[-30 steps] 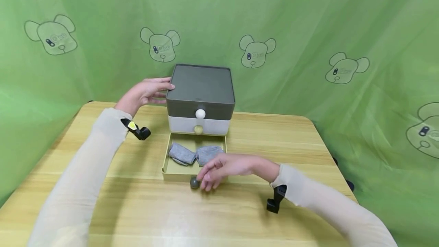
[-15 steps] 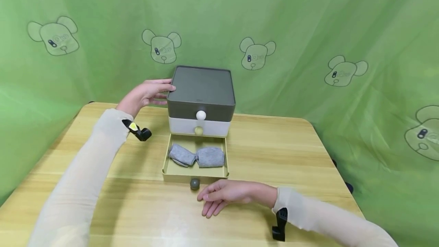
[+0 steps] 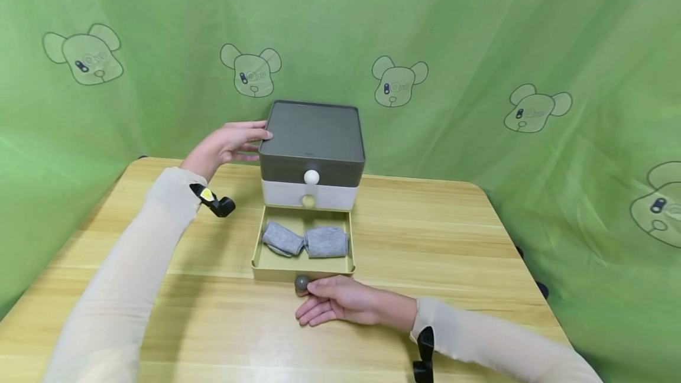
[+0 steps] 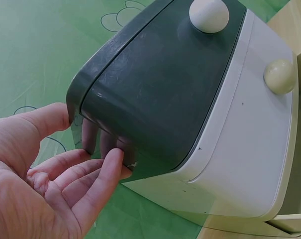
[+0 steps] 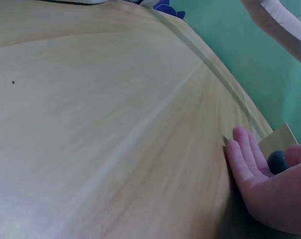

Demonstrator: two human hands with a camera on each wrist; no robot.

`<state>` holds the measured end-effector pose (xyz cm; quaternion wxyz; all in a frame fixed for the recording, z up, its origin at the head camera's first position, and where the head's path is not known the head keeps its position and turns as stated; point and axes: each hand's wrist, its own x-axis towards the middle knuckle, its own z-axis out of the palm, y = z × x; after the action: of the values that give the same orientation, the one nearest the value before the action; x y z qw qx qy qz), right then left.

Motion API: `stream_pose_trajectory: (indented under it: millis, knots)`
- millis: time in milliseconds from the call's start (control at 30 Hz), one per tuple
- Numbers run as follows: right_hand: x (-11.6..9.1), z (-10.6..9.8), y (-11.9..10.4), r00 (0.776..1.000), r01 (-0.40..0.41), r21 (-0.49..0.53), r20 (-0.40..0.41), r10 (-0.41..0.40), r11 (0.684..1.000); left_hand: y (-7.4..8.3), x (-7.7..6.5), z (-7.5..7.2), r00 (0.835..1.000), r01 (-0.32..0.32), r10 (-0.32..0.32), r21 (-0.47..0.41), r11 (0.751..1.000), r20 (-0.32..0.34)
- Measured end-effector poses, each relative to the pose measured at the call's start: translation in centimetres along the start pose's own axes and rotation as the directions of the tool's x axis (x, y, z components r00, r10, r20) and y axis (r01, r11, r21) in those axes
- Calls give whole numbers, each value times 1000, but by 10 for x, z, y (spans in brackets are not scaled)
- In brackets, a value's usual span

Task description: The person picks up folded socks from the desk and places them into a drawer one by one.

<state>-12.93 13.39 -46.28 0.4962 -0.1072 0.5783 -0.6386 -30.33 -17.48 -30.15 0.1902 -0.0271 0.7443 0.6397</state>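
Observation:
A small drawer cabinet stands at the back of the table, dark grey on top, with a white drawer beneath. Its lowest, yellowish drawer is pulled out. In it lie two folded grey cloth pieces that look like socks, one on the left and one on the right. My left hand rests against the cabinet's left side, thumb at the top edge, fingers loosely bent. My right hand has thumb and forefinger at the drawer's dark round knob, pinching it; the other fingers extend below.
The wooden table extends around the cabinet. A green curtain with bear-head drawings hangs close behind and at both sides. A white knob and a yellowish knob project from the upper drawers.
My right hand has drawn back from over the right cloth piece, dropped toward the table's front, then come up to the dark knob. The left hand keeps its place on the cabinet.

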Motion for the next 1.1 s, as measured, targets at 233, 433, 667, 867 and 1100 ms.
stream_pose_trajectory:
  millis: [233,433,667,867,1100]
  knots:
    - [4,8,-1,990,45,3,-134,-44,999,0,1,0,1000,-3,3,2,1000,6]
    - [11,11,-10,971,84,4,-227,-81,996,1,-1,1,1000,-4,4,-10,1000,-12]
    - [17,8,-14,964,85,-6,-254,-84,996,1,1,2,1000,7,-7,-19,1000,-13]
    - [24,0,-18,962,94,-5,-256,-92,996,1,4,2,1000,23,-23,-43,999,-19]
    - [34,-11,-28,959,94,-4,-266,-92,996,1,1,1,1000,17,-18,-28,999,-18]
